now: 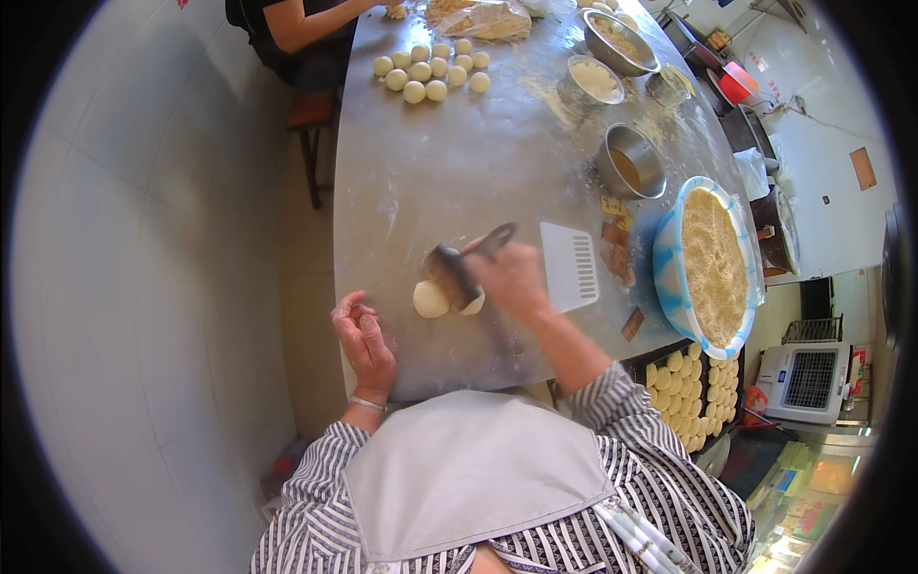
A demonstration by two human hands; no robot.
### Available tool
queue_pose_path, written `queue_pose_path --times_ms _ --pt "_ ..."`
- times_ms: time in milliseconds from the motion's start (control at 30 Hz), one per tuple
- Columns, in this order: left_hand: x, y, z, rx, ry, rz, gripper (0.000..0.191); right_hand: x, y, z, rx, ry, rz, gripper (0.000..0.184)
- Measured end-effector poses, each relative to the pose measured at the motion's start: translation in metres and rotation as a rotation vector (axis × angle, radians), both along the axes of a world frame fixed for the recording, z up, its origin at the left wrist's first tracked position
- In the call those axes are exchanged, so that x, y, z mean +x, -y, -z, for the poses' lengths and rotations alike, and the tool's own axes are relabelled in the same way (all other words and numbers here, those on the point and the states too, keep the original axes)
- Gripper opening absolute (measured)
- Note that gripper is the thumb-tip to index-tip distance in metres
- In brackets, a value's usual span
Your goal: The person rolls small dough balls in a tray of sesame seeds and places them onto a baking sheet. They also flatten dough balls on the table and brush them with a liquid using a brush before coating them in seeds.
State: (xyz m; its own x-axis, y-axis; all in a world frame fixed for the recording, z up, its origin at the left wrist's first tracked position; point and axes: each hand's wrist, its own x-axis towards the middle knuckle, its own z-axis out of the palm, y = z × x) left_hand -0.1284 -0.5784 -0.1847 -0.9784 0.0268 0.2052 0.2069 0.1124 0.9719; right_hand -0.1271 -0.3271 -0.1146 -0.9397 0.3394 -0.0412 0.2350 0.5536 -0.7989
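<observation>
My right hand [508, 278] grips a dough roller [453, 276] with a black handle and a brown head, blurred by motion. The roller lies over flattened dough pieces; one round white dough piece [431, 299] shows to its left, and another dough piece [473, 304] is partly covered on its right. My left hand [366, 343] rests at the left edge of the steel table [459, 158], fingers loosely curled and holding nothing. A white slotted plastic scraper [570, 265] lies just right of my right hand.
A blue-and-white basin [667, 265] of crumbly filling stands at the right edge, near a metal pot [631, 161] of brown liquid. Several dough balls [419, 71] sit farther up, near a co-worker's arm [308, 25]. Trays of shaped dough pieces [674, 384] lie lower right. A wooden stool [312, 111] stands left.
</observation>
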Motion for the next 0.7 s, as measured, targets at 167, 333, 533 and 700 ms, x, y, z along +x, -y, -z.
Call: queue_pose_path --times_ms 167,333,533,700 --pt "0.001 -0.001 0.003 -0.035 -0.031 -0.017 0.038 0.017 -0.049 -0.018 0.473 -0.183 0.12 0.012" --pt "0.002 0.0 -0.001 -0.048 0.006 -0.039 0.036 0.029 0.027 -0.029 0.075 -0.013 -0.199 0.017" --pt "0.001 -0.006 -0.007 -0.068 0.002 -0.065 0.035 -0.026 -0.035 -0.02 0.072 -0.146 -0.005 0.017" --pt "0.003 -0.004 0.0 -0.121 -0.009 -0.061 0.035 -0.028 -0.11 -0.035 -0.008 -0.363 0.243 0.014"
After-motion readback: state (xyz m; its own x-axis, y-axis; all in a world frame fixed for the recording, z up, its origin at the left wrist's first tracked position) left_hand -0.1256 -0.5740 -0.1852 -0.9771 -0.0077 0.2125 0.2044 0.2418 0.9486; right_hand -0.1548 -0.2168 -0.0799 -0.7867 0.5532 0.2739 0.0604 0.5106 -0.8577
